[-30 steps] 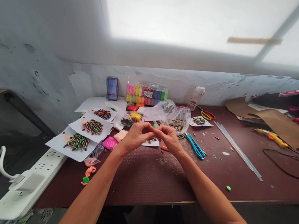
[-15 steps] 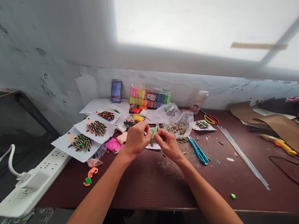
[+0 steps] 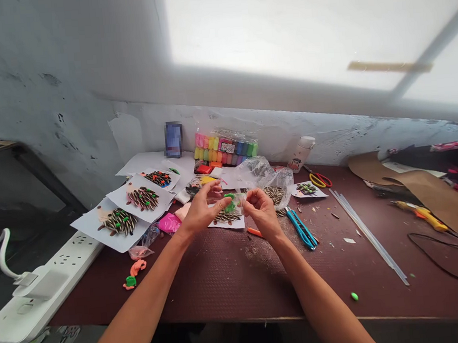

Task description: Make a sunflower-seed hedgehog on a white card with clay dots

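My right hand pinches the edge of a small clear plastic bag with green clay in it. To the left of the bag, my left hand has its fingers spread, and its thumb tip is at the green clay. Whether the thumb presses on it I cannot tell. Beneath both hands lies a white card covered with striped sunflower seeds, partly hidden. An orange piece lies on the table just below my right hand. Behind that hand, more sunflower seeds sit in a crumpled clear bag.
Seed-covered hedgehog cards overlap at left, beside a white power strip. Packs of coloured clay lean at the wall near a bottle. Rightward are a blue cutter, scissors, glue sticks and a glue gun.
My left hand has opened from a pinch and shifted left, off the bag's edge. The green clay bag shows more fully. The orange piece now shows below my right hand. The view has shifted slightly.
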The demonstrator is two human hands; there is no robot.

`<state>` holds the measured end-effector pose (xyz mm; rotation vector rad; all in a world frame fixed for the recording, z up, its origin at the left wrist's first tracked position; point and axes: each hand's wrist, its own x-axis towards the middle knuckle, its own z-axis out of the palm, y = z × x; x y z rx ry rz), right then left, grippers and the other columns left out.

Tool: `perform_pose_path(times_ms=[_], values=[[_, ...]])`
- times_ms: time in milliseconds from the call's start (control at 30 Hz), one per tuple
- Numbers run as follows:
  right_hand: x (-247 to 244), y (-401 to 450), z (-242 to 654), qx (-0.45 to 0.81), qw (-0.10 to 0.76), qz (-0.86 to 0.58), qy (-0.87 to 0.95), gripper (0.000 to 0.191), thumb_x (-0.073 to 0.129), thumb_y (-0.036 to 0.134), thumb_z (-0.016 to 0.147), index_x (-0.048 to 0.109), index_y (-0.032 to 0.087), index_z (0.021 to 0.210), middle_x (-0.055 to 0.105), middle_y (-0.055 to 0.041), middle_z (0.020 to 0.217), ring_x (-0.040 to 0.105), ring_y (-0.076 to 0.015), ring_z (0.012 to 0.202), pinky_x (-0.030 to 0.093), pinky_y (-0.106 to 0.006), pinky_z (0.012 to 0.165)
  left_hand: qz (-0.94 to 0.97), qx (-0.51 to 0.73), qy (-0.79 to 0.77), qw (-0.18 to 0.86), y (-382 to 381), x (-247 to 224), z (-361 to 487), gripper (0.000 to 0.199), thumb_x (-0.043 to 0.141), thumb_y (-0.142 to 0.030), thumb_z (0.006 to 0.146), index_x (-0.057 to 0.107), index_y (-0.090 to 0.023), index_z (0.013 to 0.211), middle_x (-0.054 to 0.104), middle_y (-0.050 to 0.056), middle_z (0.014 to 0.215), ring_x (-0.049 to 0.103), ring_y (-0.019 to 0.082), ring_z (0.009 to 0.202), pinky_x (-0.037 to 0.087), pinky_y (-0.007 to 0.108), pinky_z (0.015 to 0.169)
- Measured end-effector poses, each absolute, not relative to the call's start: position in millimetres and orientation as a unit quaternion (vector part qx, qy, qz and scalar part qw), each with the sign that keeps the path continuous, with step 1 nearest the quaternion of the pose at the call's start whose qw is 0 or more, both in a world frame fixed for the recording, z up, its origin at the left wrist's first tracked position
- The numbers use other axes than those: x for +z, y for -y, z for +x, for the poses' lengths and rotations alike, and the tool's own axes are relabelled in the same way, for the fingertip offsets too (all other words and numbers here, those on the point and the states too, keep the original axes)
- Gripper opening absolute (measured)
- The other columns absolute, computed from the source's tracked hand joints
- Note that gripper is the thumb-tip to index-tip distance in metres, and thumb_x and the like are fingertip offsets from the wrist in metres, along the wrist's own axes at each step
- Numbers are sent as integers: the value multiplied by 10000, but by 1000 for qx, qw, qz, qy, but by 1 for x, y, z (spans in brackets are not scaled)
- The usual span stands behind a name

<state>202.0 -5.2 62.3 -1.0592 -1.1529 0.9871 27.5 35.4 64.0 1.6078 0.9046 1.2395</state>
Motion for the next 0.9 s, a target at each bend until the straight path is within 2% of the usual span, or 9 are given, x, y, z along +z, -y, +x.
perform_pose_path(times_ms=[100,167,267,367,467,600,700,800,900], values=[[63,5,202,474,572,-445,500,401,819,438,649,596,218,900,598,43,671,505,-102,555,407,-222,519,596,390,-321,625,-42,59,25,584,798,-506,751,643,-137,1175,716,90,928,692,181,752,560,276,608],[61,4,203,486,548,-449,512,408,829,457,637,631,207,890,620,31,676,514,-103,555,420,-227,525,578,380,-313,651,-43,57,24,526,820,-526,718,688,-125,1031,703,61,829,656,147,625,526,245,509],[57,2,206,495,521,-456,526,391,815,515,652,633,198,792,602,30,626,490,-97,524,413,-230,513,574,414,-320,629,-44,57,24,472,881,-499,633,691,-122,846,657,13,709,591,112,523,501,231,437],[52,-1,208,482,519,-465,530,402,772,562,687,587,207,713,550,42,554,458,-96,488,388,-231,487,573,433,-328,613,-45,56,25,471,897,-493,605,691,-123,809,636,-3,663,575,111,496,507,239,419],[48,-4,210,411,537,-500,541,373,744,538,719,566,212,682,525,45,546,445,-98,495,362,-228,482,558,459,-331,607,-46,54,26,471,904,-491,600,687,-124,801,648,2,683,584,112,515,503,228,423],[46,-6,215,335,557,-529,546,340,719,511,745,569,213,680,504,46,570,417,-97,519,333,-226,480,547,424,-308,653,-43,50,26,542,883,-519,643,703,-128,972,726,58,873,678,139,621,539,218,497],[49,-5,215,367,546,-513,551,357,733,531,728,575,213,691,507,46,577,413,-95,520,336,-227,482,541,361,-303,697,-41,48,23,590,838,-569,696,686,-139,1069,741,89,949,729,185,666,563,234,496],[53,-2,211,429,524,-487,552,362,768,531,693,617,211,770,556,39,611,448,-99,522,366,-231,490,544,368,-314,686,-40,47,22,540,826,-576,704,703,-140,998,733,66,882,735,204,682,572,251,476],[54,-2,207,461,507,-478,548,362,777,525,680,622,211,774,570,40,603,446,-96,501,374,-234,488,539,403,-330,662,-43,46,21,507,862,-545,658,725,-133,919,730,54,818,710,185,609,566,265,485]])
